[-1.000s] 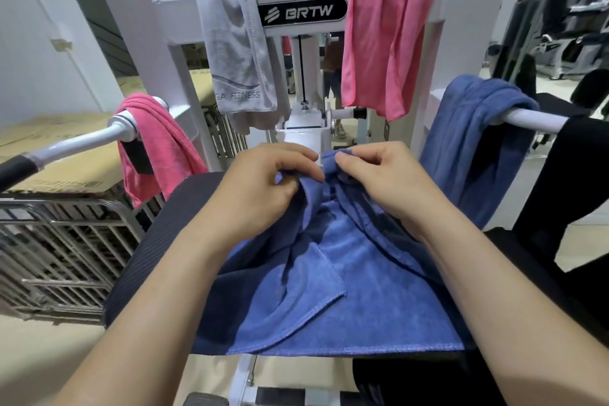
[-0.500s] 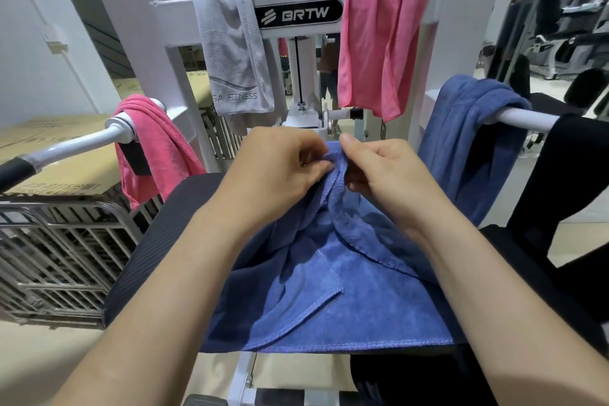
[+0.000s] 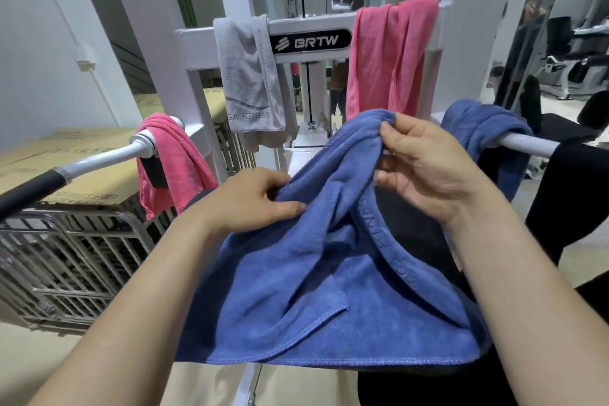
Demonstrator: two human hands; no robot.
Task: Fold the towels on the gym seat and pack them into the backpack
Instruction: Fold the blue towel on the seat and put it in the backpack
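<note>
The task is, as I judge it, only at its start. The blue towel [image 3: 329, 290] lies crumpled on the gym seat [image 3: 415, 224], under and between both hands, and it has no clean fold yet. The left hand [image 3: 250, 201] has its fingers curled and pinches a bunch of the towel's edge. The right hand [image 3: 425, 168], a little higher, pinches another part of the edge between thumb and fingers and lifts it off the seat. Four more towels hang unfolded on the machine: a second blue towel [image 3: 478, 128] just beyond the right hand, a pink towel [image 3: 171, 158] on the handle to the left of the left hand, and a grey towel [image 3: 250, 76] and another pink towel [image 3: 392, 56] above both hands. So all folding and all packing is left. A black shape [image 3: 576, 208] to the right of the right hand may be the backpack, but I cannot tell, and nothing shows inside it. The cardboard boxes [image 3: 66, 168] left of the left hand look closed.
</note>
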